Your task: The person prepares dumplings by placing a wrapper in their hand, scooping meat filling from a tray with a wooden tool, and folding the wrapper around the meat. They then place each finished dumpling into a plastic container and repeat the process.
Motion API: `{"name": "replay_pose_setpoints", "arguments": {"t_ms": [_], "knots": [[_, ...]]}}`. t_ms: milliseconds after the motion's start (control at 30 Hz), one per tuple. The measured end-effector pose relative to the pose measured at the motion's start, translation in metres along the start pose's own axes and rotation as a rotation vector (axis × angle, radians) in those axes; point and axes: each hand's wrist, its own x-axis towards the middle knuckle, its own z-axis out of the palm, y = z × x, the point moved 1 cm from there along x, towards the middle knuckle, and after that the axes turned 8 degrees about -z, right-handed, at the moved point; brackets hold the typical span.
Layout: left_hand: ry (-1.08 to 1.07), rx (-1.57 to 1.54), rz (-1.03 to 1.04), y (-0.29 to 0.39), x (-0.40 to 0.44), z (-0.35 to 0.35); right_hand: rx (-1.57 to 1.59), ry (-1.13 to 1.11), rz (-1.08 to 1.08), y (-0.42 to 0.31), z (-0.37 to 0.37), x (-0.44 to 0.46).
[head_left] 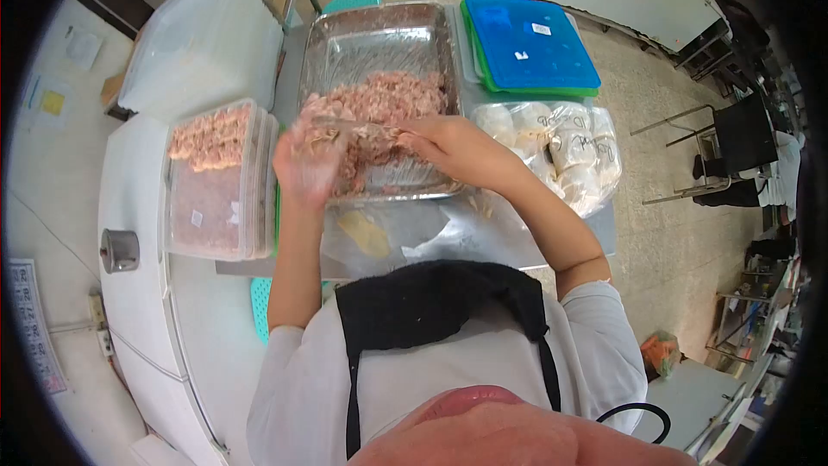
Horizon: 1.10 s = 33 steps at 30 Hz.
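A deep metal tray [373,50] stands in front of me, with a mound of pinkish minced meat [388,97] across its middle. Over the near half of the tray, my right hand [444,145] is closed with its fingers pointing left. What it grips, a thin strip between the hands, is too unclear to name. My left hand [304,162] is at the tray's left edge, smeared by motion, so its fingers and anything in them cannot be made out. A yellowish flat piece [364,235] lies on the metal table [509,242] close to my apron.
On the left, a clear plastic container [211,207] holds rows of meat-filled pieces, below stacked translucent containers [203,43]. To the right are blue and green lids [530,43] and plastic bags of white rounds [569,155]. A metal cup [119,250] stands far left.
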Motion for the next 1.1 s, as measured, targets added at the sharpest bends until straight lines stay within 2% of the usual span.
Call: {"name": "replay_pose_setpoints", "arguments": {"t_ms": [33,100,133,167,233,267,333,367,433,467,533,567,600,633,700,767,800,867,967,1000,1033,1067,1100], "knots": [[-0.013,0.012,0.003,-0.001,-0.004,0.004,-0.006,0.014,-0.010,-0.001,-0.011,0.000],[-0.035,0.811,0.082,0.004,-0.009,0.007,0.142,-0.123,0.261,-0.004,-0.029,-0.002],[-0.024,1.118,0.098,0.010,-0.010,0.006,0.142,-0.115,0.255,-0.004,-0.035,-0.003],[-0.027,1.126,0.103,0.010,-0.007,0.008,0.158,-0.176,0.227,-0.003,-0.039,-0.004],[-0.214,1.605,0.409,0.009,-0.002,0.015,0.174,-0.230,0.194,-0.001,-0.039,-0.008],[-0.219,1.612,0.411,0.011,0.000,0.017,0.154,-0.210,0.147,0.002,-0.034,-0.012],[-0.334,1.680,0.040,0.014,0.005,0.017,0.132,-0.181,0.099,0.012,-0.025,-0.014],[-0.338,1.684,0.038,0.014,0.009,0.017,0.157,-0.197,0.092,0.016,-0.019,-0.015],[-0.510,1.767,0.067,0.009,0.018,0.012,0.183,-0.220,0.083,0.034,-0.011,-0.017],[-0.505,1.765,0.068,0.006,0.020,0.007,0.152,-0.259,0.057,0.051,-0.011,-0.016],[-0.255,1.517,-0.061,0.001,0.024,-0.007,0.125,-0.301,0.032,0.054,-0.016,-0.014],[-0.252,1.516,-0.057,-0.002,0.028,-0.018,-0.153,-0.309,0.072,0.046,-0.025,-0.010],[-0.105,1.483,-0.022,-0.004,0.036,-0.033,-0.434,-0.309,0.109,0.041,-0.031,-0.006],[0.040,1.443,0.012,-0.004,0.042,-0.046,-0.438,-0.308,0.102,0.035,-0.026,-0.007],[0.047,1.432,-0.052,-0.005,0.050,-0.070,-0.432,-0.025,-0.150,0.022,-0.008,-0.012],[0.057,1.415,-0.132,-0.007,0.045,-0.072,-0.475,-0.109,-0.158,0.052,0.014,-0.020],[0.107,1.417,-0.144,-0.006,0.038,-0.060,-0.520,-0.139,-0.005,0.080,0.022,-0.027],[0.152,1.419,-0.136,0.002,0.025,-0.031,-0.523,-0.241,0.261,0.093,0.008,-0.028],[0.048,1.531,-0.137,0.010,0.005,-0.005,-0.552,-0.314,0.300,0.071,-0.014,-0.031],[-0.055,1.639,0.081,0.010,0.003,0.000,-0.559,-0.312,0.300,0.055,-0.022,-0.028],[-0.158,1.730,0.310,0.011,0.002,0.004,-0.335,-0.173,0.250,0.035,-0.030,-0.024],[-0.159,1.725,0.319,0.010,0.001,0.003,-0.110,-0.038,0.198,0.020,-0.031,-0.024],[-0.175,1.679,0.254,0.010,0.000,0.000,-0.116,-0.039,0.196,0.016,-0.020,-0.026]]}}
